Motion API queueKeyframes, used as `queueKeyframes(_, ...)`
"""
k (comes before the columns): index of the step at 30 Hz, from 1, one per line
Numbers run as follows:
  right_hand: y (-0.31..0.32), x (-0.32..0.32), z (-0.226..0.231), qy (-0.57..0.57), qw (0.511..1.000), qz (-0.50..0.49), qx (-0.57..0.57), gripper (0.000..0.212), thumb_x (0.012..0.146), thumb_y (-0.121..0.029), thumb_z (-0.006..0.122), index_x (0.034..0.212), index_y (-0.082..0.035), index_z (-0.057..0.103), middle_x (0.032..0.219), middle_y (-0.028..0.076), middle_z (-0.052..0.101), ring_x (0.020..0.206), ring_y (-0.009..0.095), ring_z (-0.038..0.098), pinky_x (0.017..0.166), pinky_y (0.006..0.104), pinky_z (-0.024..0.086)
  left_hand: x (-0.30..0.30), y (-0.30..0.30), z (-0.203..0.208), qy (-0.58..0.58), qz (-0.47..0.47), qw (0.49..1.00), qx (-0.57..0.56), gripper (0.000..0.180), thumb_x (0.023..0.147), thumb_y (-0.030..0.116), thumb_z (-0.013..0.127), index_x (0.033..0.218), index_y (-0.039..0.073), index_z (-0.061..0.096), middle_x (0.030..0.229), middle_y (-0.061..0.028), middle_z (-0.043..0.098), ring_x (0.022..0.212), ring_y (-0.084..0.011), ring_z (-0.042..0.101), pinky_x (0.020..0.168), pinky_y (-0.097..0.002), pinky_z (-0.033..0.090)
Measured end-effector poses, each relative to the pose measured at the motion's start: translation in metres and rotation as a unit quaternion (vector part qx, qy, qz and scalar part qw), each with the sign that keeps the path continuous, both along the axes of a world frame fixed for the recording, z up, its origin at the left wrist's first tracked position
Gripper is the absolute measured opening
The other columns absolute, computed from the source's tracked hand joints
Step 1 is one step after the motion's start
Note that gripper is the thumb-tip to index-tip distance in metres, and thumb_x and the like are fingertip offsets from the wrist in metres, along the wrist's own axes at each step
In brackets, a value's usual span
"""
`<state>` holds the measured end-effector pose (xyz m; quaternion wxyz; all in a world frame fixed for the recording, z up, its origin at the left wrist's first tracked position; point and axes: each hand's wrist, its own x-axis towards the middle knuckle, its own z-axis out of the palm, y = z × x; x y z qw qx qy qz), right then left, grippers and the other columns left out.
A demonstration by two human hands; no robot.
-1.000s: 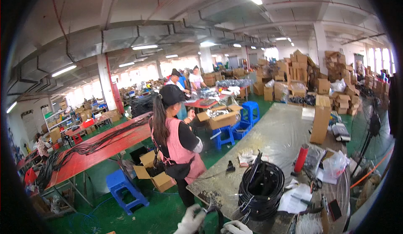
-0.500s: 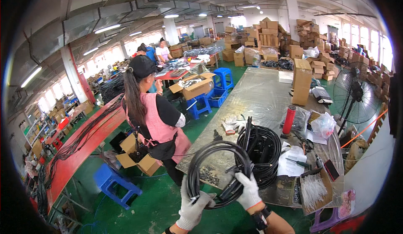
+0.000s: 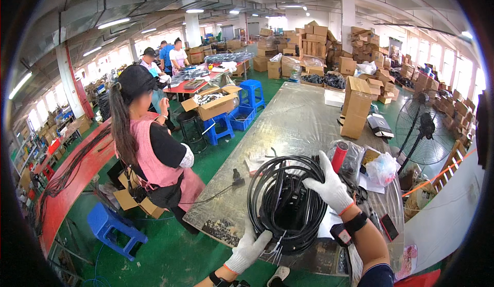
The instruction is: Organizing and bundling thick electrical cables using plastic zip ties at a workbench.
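Observation:
A coil of black cable (image 3: 256, 185) lies over other coiled black cables (image 3: 303, 230) at the near edge of the table. White cable-tie tails (image 3: 278, 244) stick out at its lower side. My left hand (image 3: 248, 252), in a white glove, grips the coil at its lower left. My right hand (image 3: 332, 186), also white-gloved, is at the coil's upper right, thumb and fingers spread apart. Part of the coil is hidden behind it. A black plug (image 3: 237, 178) on a cable rests on the table to the left.
A red cylinder (image 3: 339, 156), a clear plastic bag (image 3: 383, 168) and a tall carton (image 3: 356, 107) stand on the table's right side. A person in a pink apron (image 3: 149, 148) stands close at left. A blue stool (image 3: 114, 229) is on the floor; a fan (image 3: 426, 128) stands at right.
The held coil has gone from in front of the table onto the cable pile. My right hand has moved up and right and spread its fingers. The view has shifted right.

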<state>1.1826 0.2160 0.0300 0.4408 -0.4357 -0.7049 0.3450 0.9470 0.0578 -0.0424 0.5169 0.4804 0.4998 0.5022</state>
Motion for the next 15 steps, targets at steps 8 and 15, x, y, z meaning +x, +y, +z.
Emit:
queueKeyframes(8,0.039,0.025,-0.076,-0.256,0.965,-0.054,0.017,0.085,0.077,-0.042,0.076,0.144,-0.004,0.039,0.138,0.024,0.05,0.131,0.039,0.047,0.11,0.043,0.037,-0.014,0.053,-0.016,0.168,-0.103,0.961,-0.196,0.084,0.095,0.041,0.059,0.154,0.001,0.014,0.113,-0.0236,0.065,0.103,-0.0326,0.066,0.091,-0.0375,0.05)
queueKeyframes(15,0.06,0.024,-0.076,-0.191,0.979,0.046,-0.048,0.085,0.081,-0.036,0.076,0.147,-0.002,0.035,0.14,0.024,0.048,0.128,0.036,0.05,0.108,0.0413,0.04,-0.045,0.106,0.044,0.475,-0.087,0.862,-0.152,0.084,0.086,0.053,0.065,0.147,0.003,0.035,0.109,-0.022,0.068,0.101,-0.0351,0.068,0.088,-0.0437,0.052)
